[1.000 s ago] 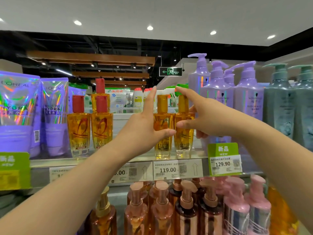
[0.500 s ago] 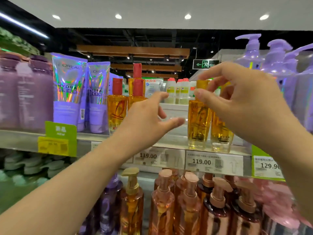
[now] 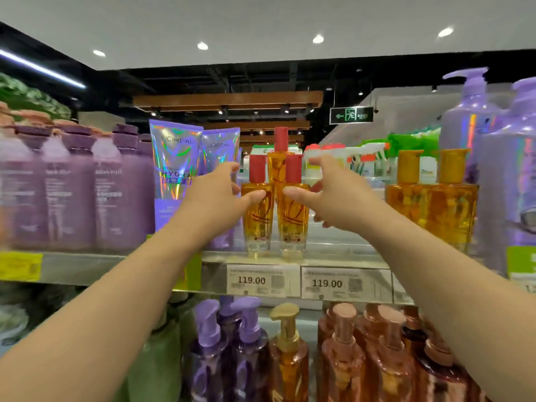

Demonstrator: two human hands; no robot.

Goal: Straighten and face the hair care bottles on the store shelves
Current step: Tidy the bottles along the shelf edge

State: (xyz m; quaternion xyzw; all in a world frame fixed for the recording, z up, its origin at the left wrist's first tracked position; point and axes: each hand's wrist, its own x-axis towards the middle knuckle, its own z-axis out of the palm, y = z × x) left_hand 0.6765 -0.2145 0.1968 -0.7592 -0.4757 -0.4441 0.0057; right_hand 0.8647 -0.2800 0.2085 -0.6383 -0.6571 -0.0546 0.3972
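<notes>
My left hand (image 3: 216,198) and right hand (image 3: 333,198) flanked the red-capped oil bottles (image 3: 291,210) on the upper shelf (image 3: 87,266), fingers spread, thumbs at the glass, nothing gripped. The gold-capped pair (image 3: 432,198) looked squared; these three, I judged, remained.

A retail store's hair care aisle: a metal shelf (image 3: 87,266) carries rows of matching purple bottles (image 3: 69,192), holographic tubes (image 3: 174,169) and red-capped amber oil bottles (image 3: 258,216), with printed price tags (image 3: 262,281) reading 119.00 clipped along its front edge beside green and yellow promotional labels (image 3: 20,266). Pump bottles (image 3: 290,355) crowd the shelf below. Recessed ceiling lights (image 3: 318,39), a green illuminated exit sign (image 3: 351,115) and further stocked displays (image 3: 362,158) beyond mark a large commercial sales floor.
</notes>
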